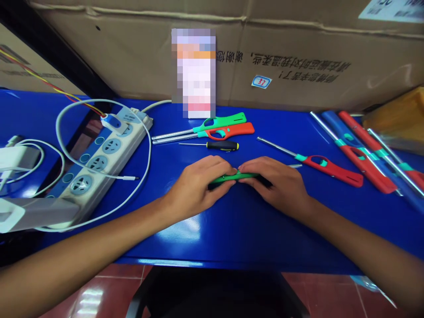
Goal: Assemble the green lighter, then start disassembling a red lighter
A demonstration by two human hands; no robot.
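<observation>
A green lighter (228,178) is held between both hands above the blue table. My left hand (202,183) pinches its left part, and my right hand (274,183) grips the right part, fingertips nearly meeting at the middle. A metal tube tip sticks out beyond my right fingers. Behind the hands lies a screwdriver (221,145) with a black and yellow handle. Farther back, a green lighter (232,120) and an orange-red lighter (236,130) lie side by side, tubes pointing left. A red lighter (341,171) rests right of my right hand.
Several red and blue lighters (367,154) lie at the right. A power strip (109,154) with looped white cables and chargers occupies the left. A blurred-out phone-like object (197,75) leans against the large cardboard box (132,57). The blue table's (212,260) front edge is near.
</observation>
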